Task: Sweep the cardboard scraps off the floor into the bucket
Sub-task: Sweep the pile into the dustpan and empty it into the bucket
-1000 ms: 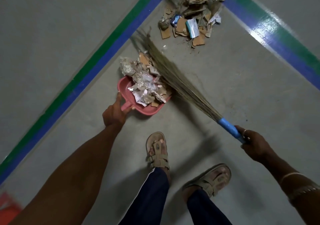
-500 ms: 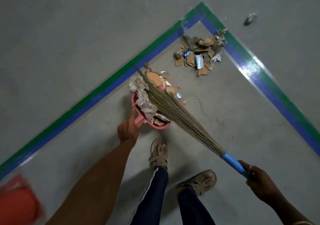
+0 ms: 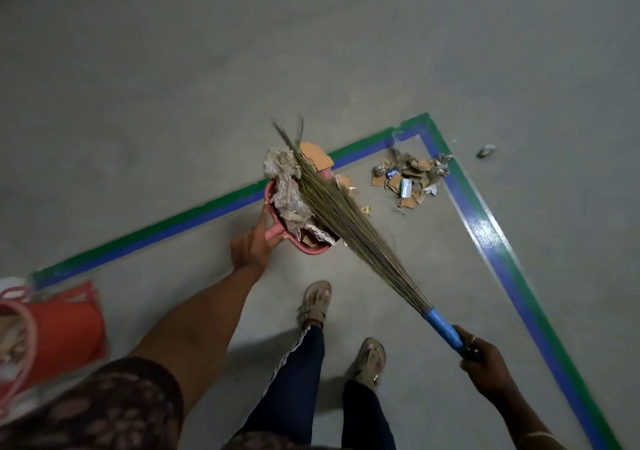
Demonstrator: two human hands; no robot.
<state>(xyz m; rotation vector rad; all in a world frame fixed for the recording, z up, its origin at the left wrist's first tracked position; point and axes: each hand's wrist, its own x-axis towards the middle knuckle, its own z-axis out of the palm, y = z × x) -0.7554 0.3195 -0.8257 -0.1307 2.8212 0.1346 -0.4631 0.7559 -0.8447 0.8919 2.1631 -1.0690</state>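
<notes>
Partway: left hand (image 3: 251, 245) grips heaped pink plastic dustpan (image 3: 311, 249), right hand (image 3: 485, 366) grips blue-handled grass broom (image 3: 346, 214); load not yet in red plastic bucket (image 3: 65, 332), cardboard scrap pile (image 3: 408, 179) unswept.

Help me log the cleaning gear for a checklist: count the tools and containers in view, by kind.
broom: 1
dustpan: 1
bucket: 1
Total: 3
</notes>
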